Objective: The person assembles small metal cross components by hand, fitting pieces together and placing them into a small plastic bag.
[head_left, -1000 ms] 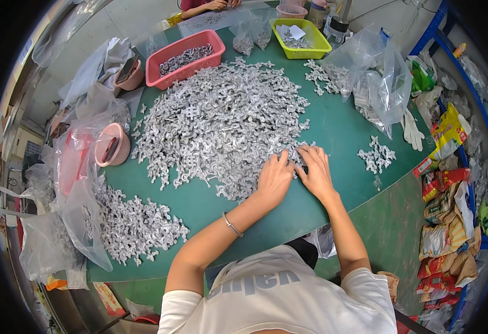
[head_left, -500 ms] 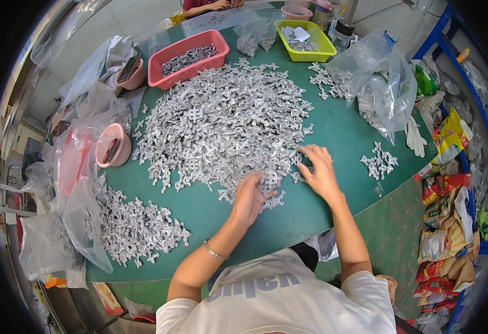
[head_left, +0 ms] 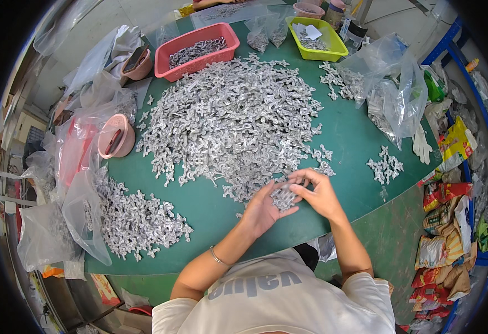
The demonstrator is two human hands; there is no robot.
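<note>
Just off the near edge of a large heap of small silver metal parts [head_left: 227,117], my two hands meet over the green table. My left hand [head_left: 260,212] is turned palm up and cups a small bunch of knobbly silver metal parts [head_left: 283,197]. From the right, my right hand [head_left: 319,193] reaches over with thumb and fingers closing on the same bunch. Its fingertips partly cover the parts, and slight blur hides their exact shape. A few loose parts [head_left: 323,158] lie on the table beyond my right hand.
A smaller pile [head_left: 138,222] of like parts lies at left, beside clear plastic bags [head_left: 82,217]. A pink tub [head_left: 196,53] and a yellow-green tub [head_left: 317,40] stand at the back. A small cluster [head_left: 386,166] and a white glove [head_left: 421,145] lie at right.
My left hand has drawn back from the heap with the parts. My right hand has moved left and nearer to me, onto that bunch. The view has shifted slightly.
</note>
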